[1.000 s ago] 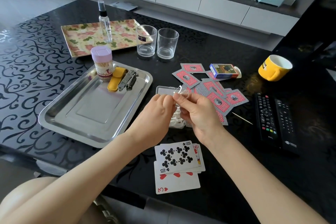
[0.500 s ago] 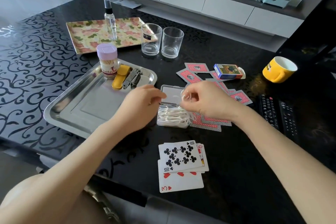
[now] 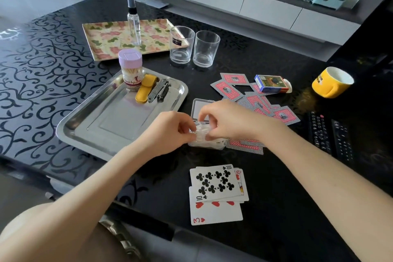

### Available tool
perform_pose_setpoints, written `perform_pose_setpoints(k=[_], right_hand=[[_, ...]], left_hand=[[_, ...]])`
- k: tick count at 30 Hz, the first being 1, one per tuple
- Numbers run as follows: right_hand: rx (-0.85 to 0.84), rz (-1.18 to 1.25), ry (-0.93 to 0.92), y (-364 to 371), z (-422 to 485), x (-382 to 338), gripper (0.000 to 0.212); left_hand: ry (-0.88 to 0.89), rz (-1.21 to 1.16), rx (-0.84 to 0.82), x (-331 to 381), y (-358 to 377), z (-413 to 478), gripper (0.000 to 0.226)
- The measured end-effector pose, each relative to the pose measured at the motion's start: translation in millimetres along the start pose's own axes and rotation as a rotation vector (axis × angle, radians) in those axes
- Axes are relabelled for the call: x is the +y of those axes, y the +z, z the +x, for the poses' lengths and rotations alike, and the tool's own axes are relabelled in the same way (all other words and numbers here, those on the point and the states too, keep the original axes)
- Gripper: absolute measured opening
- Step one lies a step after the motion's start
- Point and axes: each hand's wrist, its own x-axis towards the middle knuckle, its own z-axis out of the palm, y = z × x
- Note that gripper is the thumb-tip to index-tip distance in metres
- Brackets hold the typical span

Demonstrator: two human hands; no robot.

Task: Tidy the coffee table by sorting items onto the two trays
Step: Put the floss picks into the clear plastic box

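**Hands at work: left hand (image 3: 172,132) and right hand (image 3: 231,121) over the clear box (image 3: 212,145)**

The left hand is curled against the box's left edge, and its wall is gripped by the fingertips. The right hand is arched over the box from the right with its fingers bent down into it — whether anything is pinched cannot be told. White contents are seen through the box's wall. Its lid (image 3: 198,107) is laid open behind the hands. The box is set on the table (image 3: 276,176) just right of the steel tray (image 3: 70,132), beside the face-down cards (image 3: 225,89) — well apart from the floral tray (image 3: 102,36).
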Motion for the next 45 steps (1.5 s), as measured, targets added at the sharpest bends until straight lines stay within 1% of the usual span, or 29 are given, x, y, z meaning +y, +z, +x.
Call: perform_pose_setpoints(k=[2, 6, 9, 12, 14, 16, 20, 23, 24, 26, 29, 32, 34, 39, 41, 44, 45], right_hand=[[0.064, 0.072, 0.031, -2.6, -8.3, 9.3, 0.035], [0.151, 0.087, 0.124, 8.3, -28.4, 31.2, 0.029], [0.193, 0.201, 0.19, 24.5, -37.8, 39.2, 0.027], [0.281, 0.285, 0.184, 36.2, -36.6, 36.7, 0.016], [0.345, 0.293, 0.178, 38.8, -33.2, 31.6, 0.009], [0.368, 0.28, 0.173, 40.1, -30.2, 28.5, 0.007], [0.329, 0.338, 0.172, 40.8, -30.3, 30.5, 0.011], [0.314, 0.462, 0.181, 38.4, -33.2, 36.8, 0.02], [0.321, 0.501, 0.191, 37.2, -33.7, 39.2, 0.022], [0.366, 0.543, 0.227, 35.9, -31.6, 42.9, 0.019], [0.399, 0.466, 0.232, 36.4, -23.8, 43.8, 0.018], [0.346, 0.394, 0.199, 38.2, -21.6, 42.3, 0.023], [0.342, 0.371, 0.204, 40.2, -23.3, 42.4, 0.025], [0.344, 0.299, 0.209, 38.9, -21.2, 38.8, 0.015], [0.316, 0.291, 0.216, 36.1, -19.8, 38.3, 0.013], [0.285, 0.309, 0.216, 33.5, -18.9, 35.6, 0.012], [0.285, 0.322, 0.219, 33.5, -19.2, 35.0, 0.012]], left_hand=[[-0.004, 0.018, 0.02, 0.5, 0.4, 0.1, 0.012], [0.01, 0.002, 0.052, 2.2, 0.7, -1.0, 0.022], [-0.021, -0.027, 0.037, 3.1, 4.3, -0.6, 0.025], [-0.015, -0.034, 0.006, 3.7, 6.9, -0.5, 0.027], [0.009, -0.025, -0.001, 3.6, 7.0, -1.2, 0.025], [0.03, -0.008, 0.007, 2.9, 6.8, -1.5, 0.023], [0.037, 0.001, 0.047, 1.1, 8.3, -2.1, 0.018], [0.049, -0.01, 0.07, 1.7, 9.6, -2.5, 0.021], [0.057, -0.015, 0.08, 2.5, 9.8, -2.1, 0.023], [0.064, -0.042, 0.11, 4.4, 9.8, -0.6, 0.023], [0.069, -0.059, 0.127, 5.3, 10.7, 1.2, 0.016], [0.093, -0.033, 0.144, 5.3, 13.7, 0.6, 0.009], [0.109, -0.015, 0.148, 5.4, 15.7, -0.1, 0.007], [0.163, 0.045, 0.156, 5.3, 20.6, 1.5, 0.005], [0.186, 0.079, 0.179, 6.8, 23.0, 2.1, 0.01], [0.185, 0.125, 0.19, 7.3, 25.5, 1.6, 0.032], [0.18, 0.14, 0.178, 7.0, 25.8, 1.6, 0.035]])
